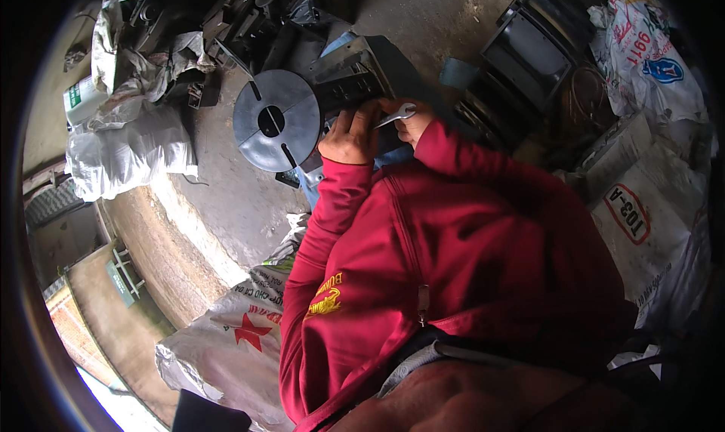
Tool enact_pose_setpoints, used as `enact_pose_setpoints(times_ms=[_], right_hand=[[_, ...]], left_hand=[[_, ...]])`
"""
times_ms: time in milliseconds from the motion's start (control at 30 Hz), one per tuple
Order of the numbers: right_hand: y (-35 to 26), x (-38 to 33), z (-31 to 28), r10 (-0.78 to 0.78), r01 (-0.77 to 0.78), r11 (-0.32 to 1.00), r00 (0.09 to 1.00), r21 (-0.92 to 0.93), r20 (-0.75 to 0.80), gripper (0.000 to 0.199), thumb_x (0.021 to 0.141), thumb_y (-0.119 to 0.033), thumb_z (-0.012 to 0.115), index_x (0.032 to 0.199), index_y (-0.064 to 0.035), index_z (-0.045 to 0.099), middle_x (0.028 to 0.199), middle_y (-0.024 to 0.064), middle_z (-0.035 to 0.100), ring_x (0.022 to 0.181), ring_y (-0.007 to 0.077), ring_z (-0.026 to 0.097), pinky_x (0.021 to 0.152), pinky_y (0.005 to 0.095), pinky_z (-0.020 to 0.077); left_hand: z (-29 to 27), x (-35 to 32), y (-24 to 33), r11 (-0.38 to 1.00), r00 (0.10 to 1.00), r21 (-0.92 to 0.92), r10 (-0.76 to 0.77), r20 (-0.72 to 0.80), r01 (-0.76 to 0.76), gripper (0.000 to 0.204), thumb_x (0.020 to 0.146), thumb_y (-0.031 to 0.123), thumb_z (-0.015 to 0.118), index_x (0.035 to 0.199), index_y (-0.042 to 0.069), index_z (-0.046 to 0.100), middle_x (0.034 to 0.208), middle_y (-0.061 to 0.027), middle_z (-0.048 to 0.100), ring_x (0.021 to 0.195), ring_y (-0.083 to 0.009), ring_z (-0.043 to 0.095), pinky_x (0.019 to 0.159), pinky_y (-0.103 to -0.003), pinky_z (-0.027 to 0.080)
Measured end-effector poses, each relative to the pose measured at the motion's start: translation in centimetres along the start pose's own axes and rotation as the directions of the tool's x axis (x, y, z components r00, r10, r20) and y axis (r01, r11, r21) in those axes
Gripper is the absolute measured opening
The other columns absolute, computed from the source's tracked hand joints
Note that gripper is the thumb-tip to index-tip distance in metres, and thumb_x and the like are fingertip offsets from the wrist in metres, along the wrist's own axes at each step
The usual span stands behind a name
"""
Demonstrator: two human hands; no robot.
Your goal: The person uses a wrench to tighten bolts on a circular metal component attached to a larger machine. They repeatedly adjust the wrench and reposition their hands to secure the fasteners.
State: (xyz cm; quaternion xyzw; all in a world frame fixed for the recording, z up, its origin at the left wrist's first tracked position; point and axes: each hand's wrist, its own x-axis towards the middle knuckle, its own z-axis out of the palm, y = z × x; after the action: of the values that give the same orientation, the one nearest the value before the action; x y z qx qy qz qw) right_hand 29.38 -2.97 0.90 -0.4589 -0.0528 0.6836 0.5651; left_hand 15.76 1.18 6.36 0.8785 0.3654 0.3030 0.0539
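Observation:
My left hand (350, 136) rests on a dark metal machine part (355, 81), its fingers curled against the part next to a slotted round grey disc (274, 120). My right hand (414, 122) grips a small silver open-ended wrench (398, 115), its jaw pointing left toward my left hand. Red sleeves cover both forearms. What the wrench jaw sits on is hidden by my left hand's fingers.
Dark metal parts (226, 16) lie piled at the top left beside white woven sacks (128, 149). Black framed panels (529, 47) lean at the top right. Printed sacks (642, 205) stack on the right, another sack (234, 334) lies at the lower left on the concrete floor (219, 198).

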Motion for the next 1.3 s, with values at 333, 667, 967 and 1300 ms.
enact_pose_setpoints(times_ms=[333,667,967,1300], right_hand=[[-0.1,-0.6,0.7,-0.045,0.045,0.998,0.999,-0.037,-0.007,0.017,0.087,-0.025,0.062,0.074,-0.0135,0.059,0.052,-0.0087,0.038,0.038,0.0017,0.028,0.034,0.0204,0.0185],[0.9,0.3,0.3,-0.147,0.144,0.986,0.989,-0.081,-0.028,0.025,0.082,-0.031,0.07,0.07,-0.011,0.061,0.052,-0.0061,0.044,0.04,0.0029,0.033,0.036,0.0238,0.0218],[0.5,0.0,0.2,-0.13,0.129,0.983,0.992,-0.129,0.005,0.027,0.081,-0.033,0.07,0.072,-0.0113,0.058,0.052,-0.0073,0.037,0.038,0.0029,0.03,0.035,0.0228,0.0204],[-0.2,-0.5,0.3,-0.086,0.085,0.993,0.996,-0.082,-0.009,0.029,0.08,-0.035,0.071,0.071,-0.0117,0.056,0.051,-0.0061,0.037,0.038,0.0047,0.03,0.035,0.0234,0.0211]], left_hand=[[1.3,-0.9,-0.5,0.999,0.998,-0.018,0.034,-0.046,-0.035,0.027,0.071,0.011,0.068,0.098,0.016,0.063,0.075,-0.0043,0.06,0.065,-0.0239,0.06,0.054,-0.034,0.049],[-1.1,-0.5,-0.6,0.994,0.995,-0.081,0.069,-0.071,-0.075,0.031,0.073,0.008,0.068,0.103,0.014,0.065,0.079,-0.0072,0.061,0.067,-0.0238,0.061,0.055,-0.035,0.048],[-2.1,-3.3,-0.4,0.996,0.995,-0.072,0.054,-0.078,-0.06,0.055,0.073,-0.005,0.062,0.123,0.017,0.058,0.066,-0.006,0.048,0.05,-0.0201,0.049,0.047,-0.034,0.042],[-0.7,-3.6,-1.4,0.998,0.998,0.009,0.07,0.001,-0.07,0.059,0.072,-0.002,0.059,0.127,0.019,0.055,0.06,-0.0056,0.045,0.04,-0.0227,0.043,0.04,-0.036,0.038]])
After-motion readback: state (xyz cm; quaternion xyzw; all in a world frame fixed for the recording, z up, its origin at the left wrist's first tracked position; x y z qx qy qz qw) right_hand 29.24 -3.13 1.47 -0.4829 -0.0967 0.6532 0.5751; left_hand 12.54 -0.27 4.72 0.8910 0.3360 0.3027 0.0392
